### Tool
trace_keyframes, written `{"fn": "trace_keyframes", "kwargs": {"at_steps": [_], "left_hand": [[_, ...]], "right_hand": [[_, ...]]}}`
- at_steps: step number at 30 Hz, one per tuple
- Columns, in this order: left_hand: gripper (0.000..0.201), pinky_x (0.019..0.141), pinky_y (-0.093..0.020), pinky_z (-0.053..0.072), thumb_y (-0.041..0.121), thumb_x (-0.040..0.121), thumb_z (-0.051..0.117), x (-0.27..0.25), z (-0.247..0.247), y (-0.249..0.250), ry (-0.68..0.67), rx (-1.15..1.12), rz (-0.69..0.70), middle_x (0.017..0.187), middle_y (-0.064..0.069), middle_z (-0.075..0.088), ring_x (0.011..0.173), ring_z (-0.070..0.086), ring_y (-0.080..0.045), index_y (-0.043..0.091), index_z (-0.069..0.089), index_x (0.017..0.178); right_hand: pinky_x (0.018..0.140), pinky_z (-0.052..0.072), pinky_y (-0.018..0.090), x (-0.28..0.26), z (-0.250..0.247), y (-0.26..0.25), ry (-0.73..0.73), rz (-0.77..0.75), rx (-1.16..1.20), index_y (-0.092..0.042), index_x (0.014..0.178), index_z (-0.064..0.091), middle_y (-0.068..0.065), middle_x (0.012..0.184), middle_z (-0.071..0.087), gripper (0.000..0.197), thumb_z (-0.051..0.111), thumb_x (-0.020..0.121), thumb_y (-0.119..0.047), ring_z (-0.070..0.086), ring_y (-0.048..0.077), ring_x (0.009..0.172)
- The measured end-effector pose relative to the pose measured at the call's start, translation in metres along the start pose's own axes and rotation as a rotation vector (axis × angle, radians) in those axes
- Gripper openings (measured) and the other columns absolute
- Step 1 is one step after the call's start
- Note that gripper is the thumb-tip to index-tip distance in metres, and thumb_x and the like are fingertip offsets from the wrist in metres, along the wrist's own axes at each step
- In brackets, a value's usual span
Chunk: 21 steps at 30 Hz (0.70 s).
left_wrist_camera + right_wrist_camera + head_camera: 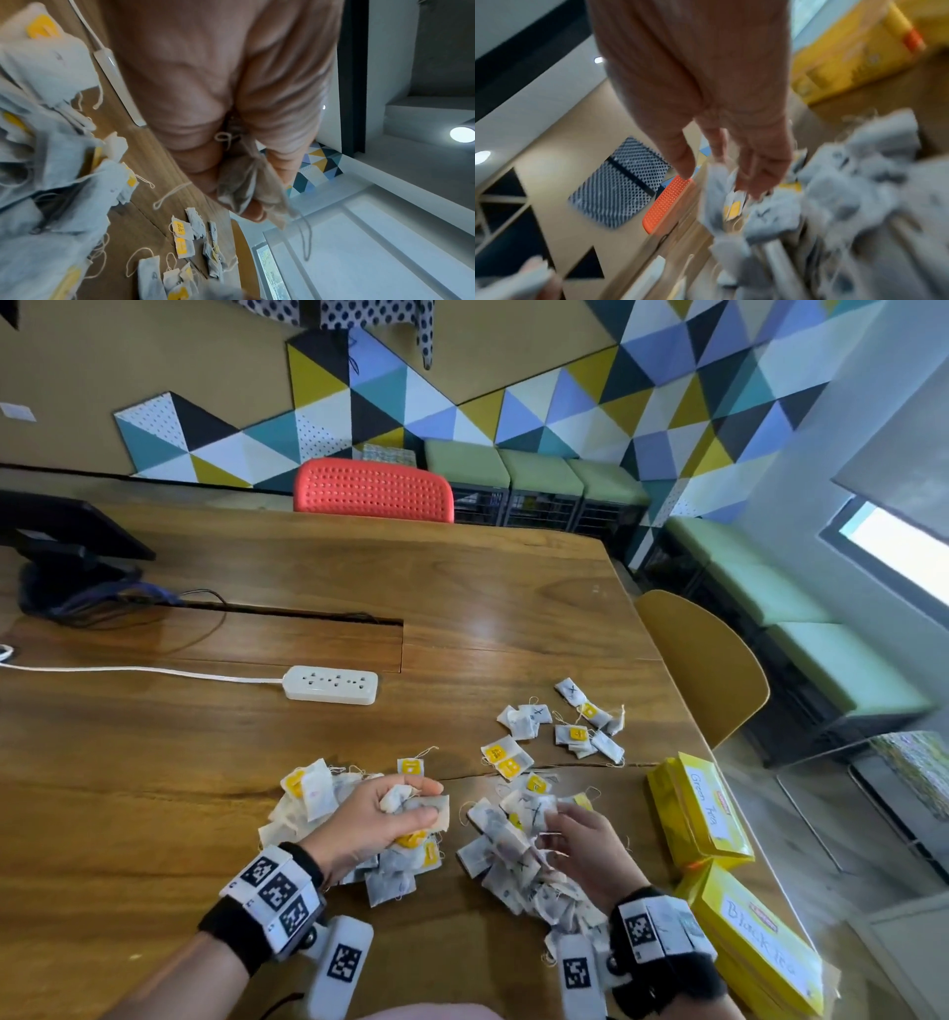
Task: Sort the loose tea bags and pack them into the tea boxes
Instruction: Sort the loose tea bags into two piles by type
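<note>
Loose tea bags lie in two heaps on the wooden table (179,788): a left heap (316,793) and a right heap (506,862). Smaller groups (577,729) sit farther back. My left hand (416,801) grips a bunch of tea bags (411,806) above the left heap; in the left wrist view its fingers (254,213) curl round a crumpled bag (239,182). My right hand (557,824) hovers over the right heap, fingers (759,172) spread and reaching down among the bags, blurred. Two yellow boxes lie closed at the right: Green Tea (698,809) and Black Tea (760,947).
A white power strip (331,684) with its cable lies on the table's middle left. A black stand (61,552) sits at the far left. A red chair (373,491) stands behind the table and a yellow chair (708,660) at its right edge, close to the boxes.
</note>
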State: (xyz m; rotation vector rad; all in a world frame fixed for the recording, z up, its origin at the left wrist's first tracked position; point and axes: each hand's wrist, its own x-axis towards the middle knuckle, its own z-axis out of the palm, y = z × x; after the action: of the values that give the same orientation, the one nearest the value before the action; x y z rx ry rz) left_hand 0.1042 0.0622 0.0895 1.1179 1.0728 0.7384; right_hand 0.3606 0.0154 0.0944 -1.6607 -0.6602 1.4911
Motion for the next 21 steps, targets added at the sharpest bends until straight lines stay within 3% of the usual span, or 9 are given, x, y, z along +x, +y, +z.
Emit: {"fn": "trace_keyframes", "kwargs": {"at_steps": [3, 5, 7, 10, 12, 14, 17, 18, 21], "left_hand": [[0.025, 0.079, -0.023, 0.056, 0.001, 0.082, 0.07, 0.005, 0.008, 0.005, -0.062, 0.053, -0.011, 0.109, 0.005, 0.07, 0.095, 0.068, -0.008, 0.018, 0.072, 0.101], [0.027, 0.084, -0.027, 0.056, 0.002, 0.083, 0.069, 0.008, 0.015, 0.01, -0.11, 0.117, -0.022, 0.112, 0.007, 0.069, 0.098, 0.067, -0.008, 0.021, 0.072, 0.103], [0.03, 0.085, -0.031, 0.055, 0.002, 0.084, 0.069, 0.012, 0.021, 0.012, -0.159, 0.134, -0.055, 0.114, 0.006, 0.068, 0.096, 0.068, -0.014, 0.021, 0.07, 0.106], [0.032, 0.075, -0.031, 0.052, 0.002, 0.085, 0.068, 0.013, 0.03, 0.019, -0.243, 0.119, -0.105, 0.109, 0.002, 0.069, 0.085, 0.065, -0.017, 0.018, 0.065, 0.113], [0.029, 0.069, -0.027, 0.049, 0.011, 0.088, 0.068, 0.014, 0.033, 0.024, -0.28, 0.13, -0.118, 0.103, -0.002, 0.069, 0.084, 0.062, -0.014, 0.021, 0.065, 0.115], [0.029, 0.067, -0.028, 0.05, 0.028, 0.086, 0.068, 0.015, 0.034, 0.027, -0.293, 0.13, -0.149, 0.109, -0.005, 0.069, 0.091, 0.064, -0.019, 0.024, 0.066, 0.115], [0.058, 0.075, -0.035, 0.053, 0.059, 0.064, 0.077, 0.017, 0.03, 0.03, -0.347, 0.148, -0.161, 0.117, -0.005, 0.068, 0.107, 0.064, -0.026, 0.029, 0.068, 0.113], [0.066, 0.082, -0.038, 0.053, 0.06, 0.057, 0.081, 0.017, 0.03, 0.029, -0.375, 0.169, -0.153, 0.116, -0.003, 0.069, 0.108, 0.064, -0.024, 0.028, 0.067, 0.114], [0.069, 0.095, -0.04, 0.048, 0.043, 0.055, 0.09, 0.014, 0.031, 0.027, -0.459, 0.149, -0.157, 0.107, -0.002, 0.07, 0.101, 0.065, -0.017, 0.019, 0.066, 0.116]], "right_hand": [[0.089, 0.049, 0.033, 0.005, -0.018, 0.004, 0.072, -0.067, -0.516, -0.018, 0.133, 0.048, 0.004, 0.121, 0.053, 0.041, 0.059, 0.093, -0.022, 0.055, 0.018, 0.111], [0.098, 0.044, 0.03, 0.0, -0.015, 0.0, 0.058, -0.205, -0.662, -0.028, 0.137, 0.045, -0.002, 0.128, 0.045, 0.05, 0.063, 0.091, -0.029, 0.048, 0.014, 0.121], [0.088, 0.047, 0.022, -0.009, -0.003, -0.007, -0.039, -0.345, -0.607, -0.035, 0.126, 0.053, -0.008, 0.125, 0.052, 0.044, 0.069, 0.087, -0.025, 0.056, 0.007, 0.109], [0.078, 0.053, 0.023, -0.012, 0.019, -0.008, -0.159, -0.52, -0.64, -0.042, 0.113, 0.064, -0.015, 0.119, 0.055, 0.045, 0.078, 0.076, -0.021, 0.063, 0.004, 0.096], [0.078, 0.055, 0.025, -0.012, 0.03, -0.006, -0.136, -0.639, -0.763, -0.041, 0.105, 0.068, -0.015, 0.115, 0.055, 0.037, 0.077, 0.074, -0.022, 0.06, 0.005, 0.097], [0.075, 0.054, 0.026, -0.012, 0.033, -0.006, -0.093, -0.724, -0.792, -0.032, 0.097, 0.073, -0.013, 0.107, 0.059, 0.024, 0.076, 0.076, -0.02, 0.06, 0.007, 0.092], [0.073, 0.052, 0.024, -0.016, 0.033, -0.008, -0.058, -0.743, -0.735, -0.024, 0.088, 0.077, -0.015, 0.094, 0.064, 0.011, 0.077, 0.077, -0.022, 0.062, 0.009, 0.084], [0.072, 0.052, 0.024, -0.017, 0.031, -0.007, -0.051, -0.717, -0.696, -0.023, 0.085, 0.077, -0.015, 0.09, 0.065, 0.008, 0.076, 0.077, -0.021, 0.062, 0.009, 0.084], [0.074, 0.053, 0.026, -0.018, 0.024, -0.005, -0.053, -0.602, -0.622, -0.019, 0.083, 0.074, -0.011, 0.084, 0.069, 0.003, 0.072, 0.081, -0.019, 0.064, 0.006, 0.085]]}}
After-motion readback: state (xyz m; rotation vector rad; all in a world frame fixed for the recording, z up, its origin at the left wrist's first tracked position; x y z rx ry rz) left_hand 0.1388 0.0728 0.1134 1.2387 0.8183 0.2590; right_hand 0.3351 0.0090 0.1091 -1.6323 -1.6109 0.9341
